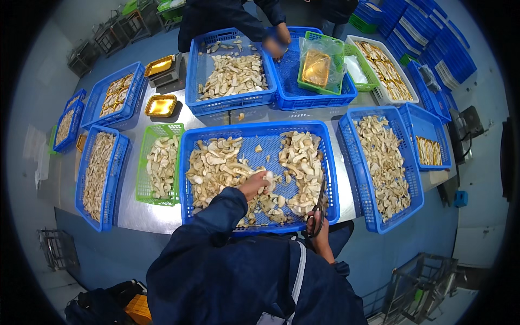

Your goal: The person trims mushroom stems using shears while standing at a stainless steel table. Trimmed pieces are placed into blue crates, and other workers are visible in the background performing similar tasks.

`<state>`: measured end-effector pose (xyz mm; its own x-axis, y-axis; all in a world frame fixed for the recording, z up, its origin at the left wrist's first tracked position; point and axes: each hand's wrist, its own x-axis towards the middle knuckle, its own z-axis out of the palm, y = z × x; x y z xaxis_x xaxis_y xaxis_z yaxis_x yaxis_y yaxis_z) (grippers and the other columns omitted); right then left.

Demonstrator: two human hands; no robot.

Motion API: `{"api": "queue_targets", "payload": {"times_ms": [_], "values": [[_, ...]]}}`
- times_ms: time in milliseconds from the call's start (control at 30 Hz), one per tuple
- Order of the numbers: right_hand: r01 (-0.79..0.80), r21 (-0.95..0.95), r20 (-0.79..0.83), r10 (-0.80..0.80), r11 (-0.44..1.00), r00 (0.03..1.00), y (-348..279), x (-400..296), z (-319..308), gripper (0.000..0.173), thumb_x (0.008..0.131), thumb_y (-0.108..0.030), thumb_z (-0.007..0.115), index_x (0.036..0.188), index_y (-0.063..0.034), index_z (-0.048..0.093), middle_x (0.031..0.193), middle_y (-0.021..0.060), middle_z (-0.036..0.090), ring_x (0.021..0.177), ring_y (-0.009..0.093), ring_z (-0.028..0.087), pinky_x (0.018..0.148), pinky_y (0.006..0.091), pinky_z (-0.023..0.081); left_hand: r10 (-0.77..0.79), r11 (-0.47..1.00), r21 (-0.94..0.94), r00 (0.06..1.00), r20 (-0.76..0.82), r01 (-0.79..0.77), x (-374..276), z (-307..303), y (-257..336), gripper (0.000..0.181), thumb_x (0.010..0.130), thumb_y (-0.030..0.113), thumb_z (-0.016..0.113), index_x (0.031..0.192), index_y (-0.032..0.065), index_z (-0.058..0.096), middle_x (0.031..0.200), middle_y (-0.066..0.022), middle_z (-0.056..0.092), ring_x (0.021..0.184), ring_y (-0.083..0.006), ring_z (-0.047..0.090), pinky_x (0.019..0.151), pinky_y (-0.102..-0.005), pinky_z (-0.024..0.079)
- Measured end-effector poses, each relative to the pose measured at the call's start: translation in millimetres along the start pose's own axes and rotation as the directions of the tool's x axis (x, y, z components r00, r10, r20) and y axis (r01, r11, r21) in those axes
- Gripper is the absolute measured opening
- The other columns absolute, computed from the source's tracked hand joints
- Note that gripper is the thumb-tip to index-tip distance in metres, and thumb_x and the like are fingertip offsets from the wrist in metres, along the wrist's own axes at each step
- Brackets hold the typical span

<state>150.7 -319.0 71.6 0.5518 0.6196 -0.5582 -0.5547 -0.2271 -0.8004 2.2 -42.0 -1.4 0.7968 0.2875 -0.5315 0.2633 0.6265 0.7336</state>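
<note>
In front of me a blue perforated plastic crate (254,126) holds pale mushroom slices, heaped at the left (215,162) and at the right (302,166), with loose pieces along the near side. My left hand (255,185) is over the middle of the crate, its fingers closed around a whitish mushroom piece (268,178). At the near right corner my right hand (319,227) grips a pair of dark scissors (319,207) by the handles. The scissor blades point up and away, over the right heap's edge. Whether the blades are parted is hard to tell.
A green basket (142,162) of mushrooms stands left of my crate. Blue crates of mushrooms (83,183) (375,221) flank both sides. Across the steel table (162,215), a co-worker's hands (278,42) reach over another blue crate (231,106). Gold trays (160,106) sit by a scale (166,79).
</note>
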Motion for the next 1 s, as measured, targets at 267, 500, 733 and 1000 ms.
{"api": "queue_targets", "payload": {"times_ms": [267, 500, 733, 1000], "values": [[0.051, 0.007, -0.007, -0.051, 0.999, 0.999, 1, -2, 0, 0.041, 0.098, -0.040, 0.049, 0.098, 0.0003, 0.057, 0.061, -0.0017, 0.045, 0.049, 0.008, 0.041, 0.043, 0.0228, 0.031, 0.367, 0.752, -0.389, 0.829, -0.422, -0.532, -104, -125, 41, 0.027, 0.096, 0.025, 0.048, 0.120, 0.0121, 0.048, 0.099, -0.0054, 0.058, 0.082, -0.0179, 0.058, 0.073, -0.0305, 0.051], [-0.010, 0.169, -0.032, 0.016, 0.986, 0.999, 2, -1, -5, 0.042, 0.097, -0.042, 0.049, 0.101, -0.0007, 0.055, 0.059, -0.0024, 0.041, 0.048, 0.008, 0.040, 0.043, 0.0228, 0.031, 0.668, 0.726, 0.582, -0.175, -0.723, 0.367, -191, -212, 49, 0.067, 0.080, 0.026, 0.068, 0.135, -0.0003, 0.041, 0.125, -0.0243, 0.048, 0.116, -0.0371, 0.047, 0.098, -0.0434, 0.040], [0.047, 0.193, -0.082, -0.032, 0.980, 0.996, 6, 1, -15, 0.042, 0.097, -0.042, 0.049, 0.101, -0.0014, 0.055, 0.060, -0.0026, 0.042, 0.048, 0.008, 0.039, 0.042, 0.0227, 0.029, 0.741, 0.506, 0.860, 0.543, -0.394, -0.067, -64, -47, -9, 0.039, 0.074, 0.008, 0.074, 0.110, 0.0052, 0.060, 0.114, -0.0148, 0.058, 0.108, -0.0347, 0.054, 0.094, -0.0399, 0.044], [0.032, 0.117, -0.072, -0.024, 0.993, 0.997, -1, -3, -10, 0.041, 0.097, -0.043, 0.050, 0.098, -0.0021, 0.056, 0.058, -0.0020, 0.041, 0.046, 0.009, 0.039, 0.041, 0.0244, 0.029, 0.345, 0.044, 0.871, 0.826, 0.446, -0.489, 16, 119, -39, 0.029, 0.078, 0.008, 0.061, 0.107, 0.0067, 0.061, 0.106, -0.0140, 0.061, 0.102, -0.0361, 0.054, 0.086, -0.0447, 0.047]]}}
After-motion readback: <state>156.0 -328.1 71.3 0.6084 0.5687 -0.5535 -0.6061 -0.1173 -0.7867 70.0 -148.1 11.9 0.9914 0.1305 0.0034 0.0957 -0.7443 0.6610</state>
